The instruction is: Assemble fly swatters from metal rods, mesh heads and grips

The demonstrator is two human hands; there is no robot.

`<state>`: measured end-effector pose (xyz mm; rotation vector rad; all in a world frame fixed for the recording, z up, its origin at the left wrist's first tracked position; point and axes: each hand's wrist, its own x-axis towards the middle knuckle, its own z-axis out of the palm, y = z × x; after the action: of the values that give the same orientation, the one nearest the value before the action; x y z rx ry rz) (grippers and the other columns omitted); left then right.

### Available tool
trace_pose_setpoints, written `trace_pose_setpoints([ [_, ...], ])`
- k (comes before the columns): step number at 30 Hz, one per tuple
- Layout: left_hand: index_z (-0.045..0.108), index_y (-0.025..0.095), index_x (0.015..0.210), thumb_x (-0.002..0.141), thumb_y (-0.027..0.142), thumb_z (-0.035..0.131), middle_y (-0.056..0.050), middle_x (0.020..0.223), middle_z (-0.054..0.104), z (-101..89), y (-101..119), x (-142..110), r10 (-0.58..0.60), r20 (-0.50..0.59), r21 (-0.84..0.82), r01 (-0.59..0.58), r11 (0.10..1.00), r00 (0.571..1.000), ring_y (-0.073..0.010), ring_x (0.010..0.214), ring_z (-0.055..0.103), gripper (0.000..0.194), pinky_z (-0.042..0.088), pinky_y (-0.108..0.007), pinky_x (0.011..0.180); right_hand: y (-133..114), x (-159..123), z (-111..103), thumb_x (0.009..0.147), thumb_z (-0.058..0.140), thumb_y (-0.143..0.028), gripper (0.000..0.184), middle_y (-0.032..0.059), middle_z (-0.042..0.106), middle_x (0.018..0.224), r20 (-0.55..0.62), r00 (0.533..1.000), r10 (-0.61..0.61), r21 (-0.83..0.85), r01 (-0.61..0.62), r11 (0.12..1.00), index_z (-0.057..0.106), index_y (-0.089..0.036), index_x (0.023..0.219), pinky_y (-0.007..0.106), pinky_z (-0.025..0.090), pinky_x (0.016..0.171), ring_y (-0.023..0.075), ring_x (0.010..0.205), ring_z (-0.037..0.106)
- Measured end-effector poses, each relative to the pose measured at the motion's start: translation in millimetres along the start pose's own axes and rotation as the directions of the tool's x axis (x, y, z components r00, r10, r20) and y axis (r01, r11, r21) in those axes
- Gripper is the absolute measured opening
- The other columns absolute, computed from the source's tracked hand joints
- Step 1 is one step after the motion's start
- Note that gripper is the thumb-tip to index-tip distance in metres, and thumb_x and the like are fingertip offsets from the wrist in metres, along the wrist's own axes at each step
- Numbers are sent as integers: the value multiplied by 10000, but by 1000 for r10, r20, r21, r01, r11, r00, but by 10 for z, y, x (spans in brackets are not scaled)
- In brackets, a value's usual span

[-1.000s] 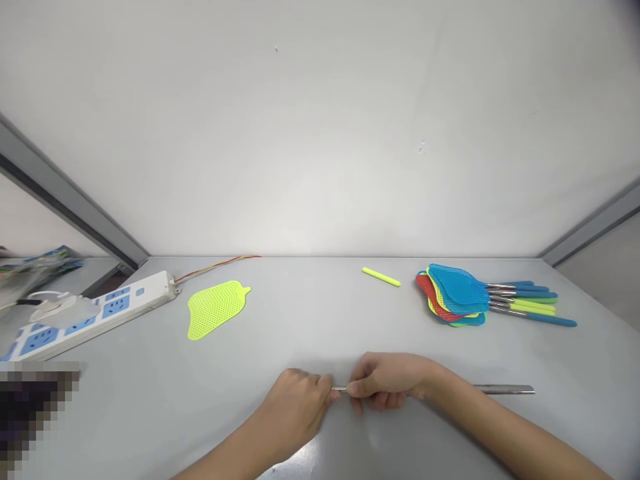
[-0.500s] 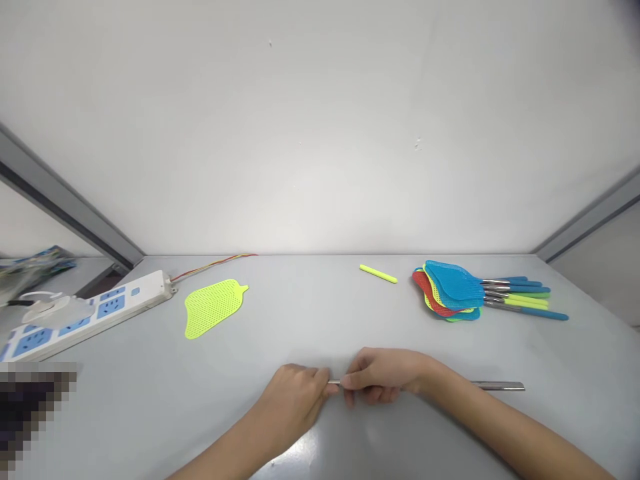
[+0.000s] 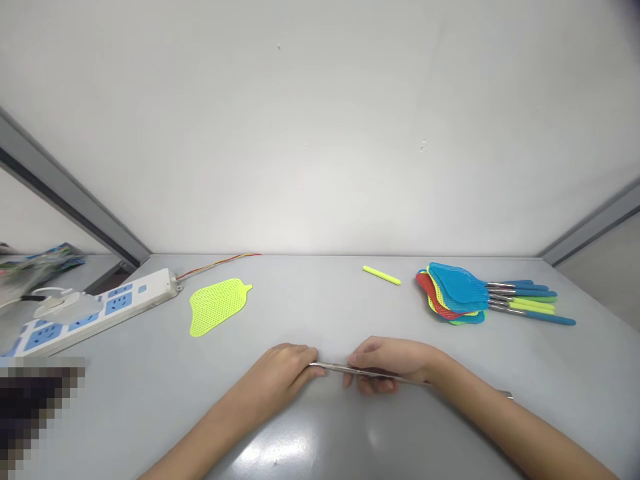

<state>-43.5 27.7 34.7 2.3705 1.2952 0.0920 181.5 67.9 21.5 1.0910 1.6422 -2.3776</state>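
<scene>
A thin silvery metal rod [image 3: 337, 367] with stepped sections, like a telescopic tube, runs between my hands just over the tabletop. My left hand [image 3: 287, 370] is closed round its left end. Farther right, my right hand [image 3: 383, 363] pinches the rod with thumb and fingers; its right part passes under my forearm and the tip shows beyond. A yellow-green perforated fly swatter head [image 3: 220, 307] lies to the left. Behind my right hand rests a short yellow-green handle sleeve [image 3: 381, 275].
A pile of fly swatters [image 3: 457, 290] in blue, red and yellow-green lies at the right, handles pointing right. At the left is a white power strip [image 3: 165, 283] with a plug in it and coloured wires [image 3: 220, 265] behind. A white wall [image 3: 320, 133] bounds the back.
My left hand has shifted left and up, and more of the rod shows between my hands. The rod now slants, its left end higher.
</scene>
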Motion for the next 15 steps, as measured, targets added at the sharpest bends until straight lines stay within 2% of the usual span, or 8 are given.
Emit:
trace_pose_setpoints([
  [7, 486, 194, 701, 885, 436, 279, 13, 668, 518, -134, -189, -10, -73, -65, 2, 73, 997, 995, -143, 614, 490, 368, 331, -235, 552, -40, -128, -174, 813, 446, -460, 416, 4, 520, 591, -72, 997, -32, -81, 26, 996, 638, -93, 843, 160, 266, 359, 37, 399, 390],
  [15, 505, 205, 715, 865, 449, 317, 16, 671, 513, -249, -280, -28, -149, -99, -49, 145, 988, 984, -140, 620, 485, 342, 314, -236, 537, -89, -205, -311, 778, 483, -495, 434, -7, 481, 563, -122, 992, -38, -172, 17, 985, 636, -96, 851, 165, 257, 360, 44, 411, 369],
])
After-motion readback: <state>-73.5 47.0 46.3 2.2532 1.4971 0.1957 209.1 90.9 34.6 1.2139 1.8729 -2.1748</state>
